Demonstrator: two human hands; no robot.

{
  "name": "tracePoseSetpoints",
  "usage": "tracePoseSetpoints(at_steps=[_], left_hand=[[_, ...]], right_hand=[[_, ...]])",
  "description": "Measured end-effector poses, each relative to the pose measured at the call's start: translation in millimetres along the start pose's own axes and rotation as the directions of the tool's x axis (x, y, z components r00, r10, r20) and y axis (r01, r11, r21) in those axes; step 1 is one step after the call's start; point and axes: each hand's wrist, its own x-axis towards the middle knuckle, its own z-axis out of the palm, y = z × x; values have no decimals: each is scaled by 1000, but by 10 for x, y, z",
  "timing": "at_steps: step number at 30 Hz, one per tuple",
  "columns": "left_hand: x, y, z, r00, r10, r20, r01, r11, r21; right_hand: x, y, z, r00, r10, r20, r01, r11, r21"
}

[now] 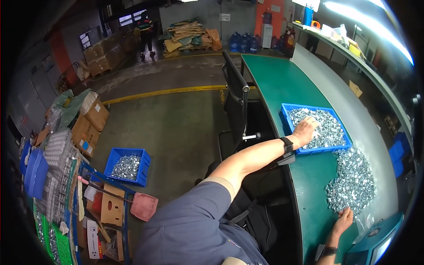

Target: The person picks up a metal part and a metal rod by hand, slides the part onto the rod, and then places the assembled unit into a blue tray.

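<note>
My left hand (305, 130) reaches over a blue plastic tray (286, 126) on the bench. Its fingers are curled down onto the shiny small metal parts (329, 126) that fill the tray, and whatever lies under the fingertips is hidden. Nearer to me, my right hand (345, 218) is at the lower edge of a loose heap of similar metal parts (352, 179), thumb and fingers pinched together. Anything between them is too small to name. The heap lies on the green bench top (309, 190), touching the tray's near side.
A black office chair (236, 97) stands against the bench. Beside my right hand is a teal device with a screen (375, 240). On the floor sits another blue bin of metal parts (145, 165), near a pink dustpan (144, 206) and cartons (95, 115). A person (145, 35) stands far back.
</note>
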Motion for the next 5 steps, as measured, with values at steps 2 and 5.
tracePoseSetpoints(at_steps=[2, 5], left_hand=[[-76, 26, -214, 999, -13, 49, 19, 994, -106], [-601, 78, -677, 991, 19, 130, 20, 958, -286]], right_hand=[[50, 44, -57, 997, -63, -37, 57, 990, -131], [-85, -35, -202, 992, -117, -52, 87, 913, -398]])
